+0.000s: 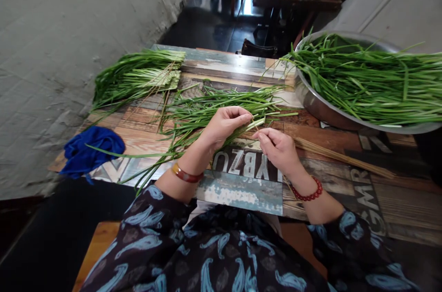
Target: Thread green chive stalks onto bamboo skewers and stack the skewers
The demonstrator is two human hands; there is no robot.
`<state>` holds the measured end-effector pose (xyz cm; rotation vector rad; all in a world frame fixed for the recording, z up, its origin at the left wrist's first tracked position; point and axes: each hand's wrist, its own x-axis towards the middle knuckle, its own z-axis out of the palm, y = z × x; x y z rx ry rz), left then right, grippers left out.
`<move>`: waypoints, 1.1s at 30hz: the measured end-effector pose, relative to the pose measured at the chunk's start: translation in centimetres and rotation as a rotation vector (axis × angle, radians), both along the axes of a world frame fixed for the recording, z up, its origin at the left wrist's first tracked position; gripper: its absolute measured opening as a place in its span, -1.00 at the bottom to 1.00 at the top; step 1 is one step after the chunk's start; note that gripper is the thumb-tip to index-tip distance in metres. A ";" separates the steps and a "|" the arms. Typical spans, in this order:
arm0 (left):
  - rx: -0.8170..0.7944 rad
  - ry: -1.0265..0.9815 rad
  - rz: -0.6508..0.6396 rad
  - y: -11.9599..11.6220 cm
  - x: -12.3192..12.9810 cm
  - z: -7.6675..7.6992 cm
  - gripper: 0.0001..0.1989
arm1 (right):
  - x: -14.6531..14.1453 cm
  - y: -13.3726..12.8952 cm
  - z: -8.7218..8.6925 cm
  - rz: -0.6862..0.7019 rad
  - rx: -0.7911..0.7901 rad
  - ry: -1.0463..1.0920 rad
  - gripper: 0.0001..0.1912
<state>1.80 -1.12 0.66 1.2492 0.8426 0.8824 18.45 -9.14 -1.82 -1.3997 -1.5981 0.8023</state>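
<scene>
My left hand (229, 122) is closed in a pinch on a small bunch of Chinese chives (257, 123), with the pale stem ends pointing right. Just right of it, my right hand (279, 148) pinches a thin bamboo skewer (287, 183), partly hidden by the hand and wrist. The skewer's tip end meets the stems between the two hands. More loose chives (221, 101) lie spread on the table behind my left hand. At the back left, chives (138, 71) lie in neat rows with skewers across their stem ends.
A large metal basin (307, 96) heaped with chives stands at the right. Several bamboo skewers (345, 156) lie on the patterned table (241, 188) beside my right hand. A blue cloth (91, 147) rests at the left edge, near the wall. Another table (300, 2) stands farther back.
</scene>
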 end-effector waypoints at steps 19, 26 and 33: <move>0.221 0.260 -0.266 0.5 -1.3 1.1 -0.67 | -0.2 0.2 0.3 -0.031 0.074 -0.107 -0.72; 0.368 0.463 -0.160 0.4 -1.0 0.9 -0.72 | -0.6 0.4 0.0 -0.043 0.074 -0.038 -0.73; 0.620 0.761 -0.185 0.0 -0.5 1.6 -0.74 | -1.0 0.4 -0.3 -0.038 -0.021 0.148 -0.71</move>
